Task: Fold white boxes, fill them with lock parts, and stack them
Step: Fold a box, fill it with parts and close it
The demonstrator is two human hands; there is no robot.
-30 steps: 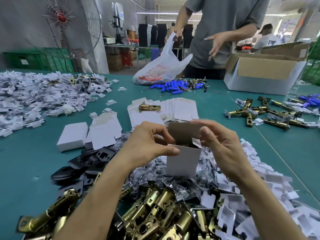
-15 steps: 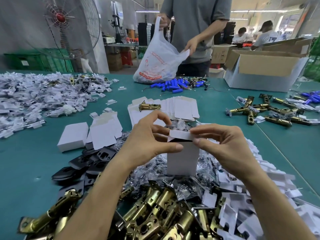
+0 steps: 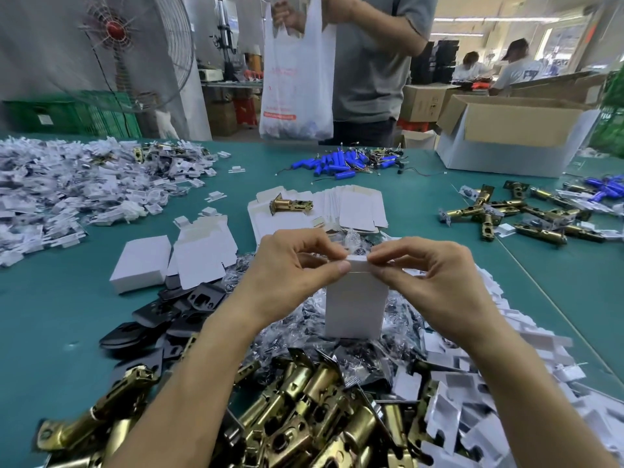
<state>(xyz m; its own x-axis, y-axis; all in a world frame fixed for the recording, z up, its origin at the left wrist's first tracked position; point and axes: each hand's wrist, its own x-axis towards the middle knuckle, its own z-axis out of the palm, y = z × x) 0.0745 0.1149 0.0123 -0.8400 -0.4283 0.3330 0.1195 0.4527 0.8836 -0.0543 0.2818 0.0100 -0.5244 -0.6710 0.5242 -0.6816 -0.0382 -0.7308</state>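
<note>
The left hand (image 3: 290,275) and right hand (image 3: 435,285) are each pinching the top flap of 1 upright white box (image 3: 354,305), thumbs in front and fingers curled behind. They are holding it just above the heap of bagged parts (image 3: 297,329) at the near middle of the bench (image 3: 67,315). The lid is looking nearly shut, so the job now, I judge, is tucking: pressing evenly along the front edge and keeping the walls square so the thin card is not buckling. Whether it is filled, I cannot tell. 1 finished box (image 3: 140,261) is lying to the left beside a flat blank (image 3: 202,255), and stacking there is looking natural. Brass latches (image 3: 304,417), black plates (image 3: 175,309) and white inserts (image 3: 506,349) are crowding the hands, leaving little bare bench nearby.
</note>
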